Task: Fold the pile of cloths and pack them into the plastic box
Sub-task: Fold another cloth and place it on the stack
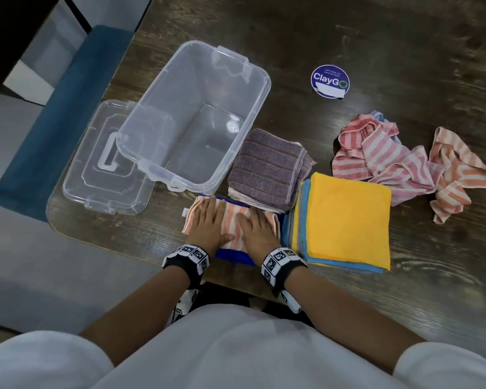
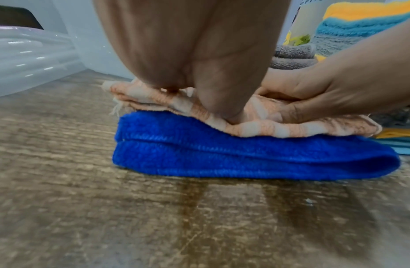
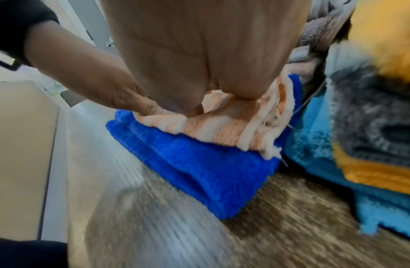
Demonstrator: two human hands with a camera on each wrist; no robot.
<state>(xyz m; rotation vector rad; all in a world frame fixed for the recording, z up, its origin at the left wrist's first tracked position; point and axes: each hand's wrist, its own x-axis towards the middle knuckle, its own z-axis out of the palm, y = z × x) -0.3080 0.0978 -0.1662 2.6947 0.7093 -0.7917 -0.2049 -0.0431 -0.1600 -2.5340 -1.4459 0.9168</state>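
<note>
Pressing down with the left hand [image 1: 205,220] and the right hand [image 1: 260,230], both spread flat and gripping nothing, on the folded orange striped cloth [image 1: 232,217] on top of the blue cloth [image 1: 233,255], just beside the plastic box [image 1: 163,108]. Could spring open or slide off if let go too fast.

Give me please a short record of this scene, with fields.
hands: left hand and right hand press flat on striped cloth
under it: blue cloth, folded, on the table
box: open, empty
lid: off, left of box
folded: grey stack, yellow stack
unfolded: pile, far right
</note>
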